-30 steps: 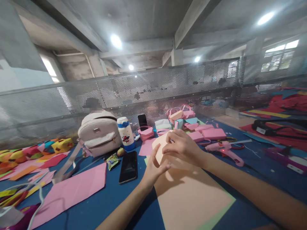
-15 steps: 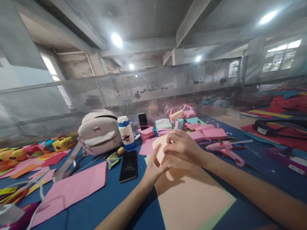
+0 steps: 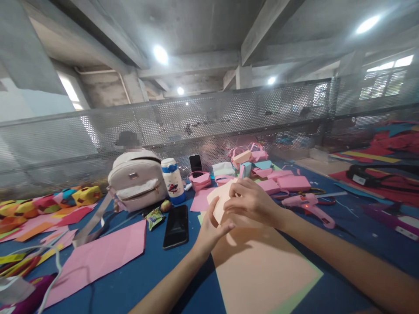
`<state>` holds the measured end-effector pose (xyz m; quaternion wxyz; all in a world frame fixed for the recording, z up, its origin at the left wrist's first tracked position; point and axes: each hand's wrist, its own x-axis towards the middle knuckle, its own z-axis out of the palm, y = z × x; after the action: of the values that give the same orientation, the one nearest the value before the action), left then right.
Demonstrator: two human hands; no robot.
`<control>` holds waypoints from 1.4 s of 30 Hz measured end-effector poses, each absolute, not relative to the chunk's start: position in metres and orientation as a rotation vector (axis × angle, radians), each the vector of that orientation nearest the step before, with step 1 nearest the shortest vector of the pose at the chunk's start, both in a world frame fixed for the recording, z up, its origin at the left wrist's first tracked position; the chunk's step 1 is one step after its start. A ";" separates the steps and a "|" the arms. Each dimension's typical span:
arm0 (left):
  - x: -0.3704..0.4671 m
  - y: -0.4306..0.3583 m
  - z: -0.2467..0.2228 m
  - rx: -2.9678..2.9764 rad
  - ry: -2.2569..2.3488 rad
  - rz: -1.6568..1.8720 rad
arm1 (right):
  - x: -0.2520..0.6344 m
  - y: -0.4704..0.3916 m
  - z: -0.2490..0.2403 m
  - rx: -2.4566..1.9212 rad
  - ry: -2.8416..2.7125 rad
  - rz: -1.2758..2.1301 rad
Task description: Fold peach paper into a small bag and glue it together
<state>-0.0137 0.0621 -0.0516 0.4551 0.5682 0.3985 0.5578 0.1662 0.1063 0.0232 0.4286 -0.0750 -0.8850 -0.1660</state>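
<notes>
Between my two hands is a folded piece of peach paper (image 3: 220, 199), held just above the table. My left hand (image 3: 210, 226) grips its near left side, the thumb stretched toward the right. My right hand (image 3: 250, 200) bends its fingers over the right side of the paper and hides part of it. Below them lies a large peach sheet (image 3: 262, 266) on top of a green sheet (image 3: 296, 301). A pink glue gun (image 3: 309, 204) with a lit red light rests to the right of my right forearm.
Left of my hands are a black phone (image 3: 176, 226), a snack packet (image 3: 154, 218), a pink sheet (image 3: 104, 259), a bottle (image 3: 173, 183) and a backpack (image 3: 137, 181). Pink paper pieces (image 3: 293, 183) lie behind. A perforated metal panel (image 3: 209, 117) stands along the back.
The view has shifted very slightly. Both hands keep nearly the same hold on the folded peach paper; the right fingers have moved only a little.
</notes>
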 end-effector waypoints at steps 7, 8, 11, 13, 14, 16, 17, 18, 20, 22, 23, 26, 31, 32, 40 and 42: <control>-0.014 0.062 -0.052 1.404 0.991 1.365 | 0.164 0.107 0.020 -0.185 -2.167 -0.382; -0.014 0.062 -0.052 1.410 0.998 1.365 | 0.164 0.106 0.020 -0.191 -2.164 -0.392; -0.014 0.063 -0.052 1.434 1.012 1.371 | 0.164 0.105 0.017 -0.203 -2.146 -0.409; -0.013 0.063 -0.051 1.460 1.012 1.387 | 0.163 0.105 0.015 -0.204 -2.123 -0.393; -0.013 0.064 -0.051 1.467 1.010 1.396 | 0.163 0.105 0.013 -0.206 -2.110 -0.380; -0.012 0.064 -0.050 1.465 1.003 1.402 | 0.162 0.105 0.010 -0.220 -2.086 -0.356; -0.012 0.063 -0.050 1.461 0.999 1.402 | 0.162 0.105 0.009 -0.224 -2.076 -0.345; -0.012 0.063 -0.050 1.457 0.995 1.403 | 0.162 0.105 0.008 -0.224 -2.067 -0.331; -0.011 0.063 -0.050 1.455 0.994 1.406 | 0.162 0.105 0.006 -0.212 -2.053 -0.301; -0.011 0.063 -0.050 1.449 0.998 1.416 | 0.162 0.106 0.006 -0.199 -2.048 -0.275; -0.011 0.064 -0.050 1.444 0.998 1.422 | 0.163 0.106 0.006 -0.197 -2.049 -0.265; -0.012 0.066 -0.052 1.442 0.992 1.428 | 0.163 0.106 0.005 -0.186 -2.056 -0.222; -0.014 0.069 -0.057 1.432 1.008 1.403 | 0.163 0.107 0.006 -0.217 -2.060 -0.297; -0.014 0.069 -0.057 1.432 1.012 1.404 | 0.163 0.107 0.006 -0.219 -2.062 -0.336; -0.012 0.066 -0.053 1.468 1.045 1.407 | 0.165 0.106 0.008 -0.223 -2.141 -0.500; -0.013 0.066 -0.053 1.475 1.053 1.397 | 0.165 0.107 0.007 -0.217 -2.166 -0.512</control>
<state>-0.0129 0.0660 -0.0533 0.4138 0.5868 0.4189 0.5559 0.1647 0.1066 0.0074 0.4373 -0.0874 -0.8710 -0.2060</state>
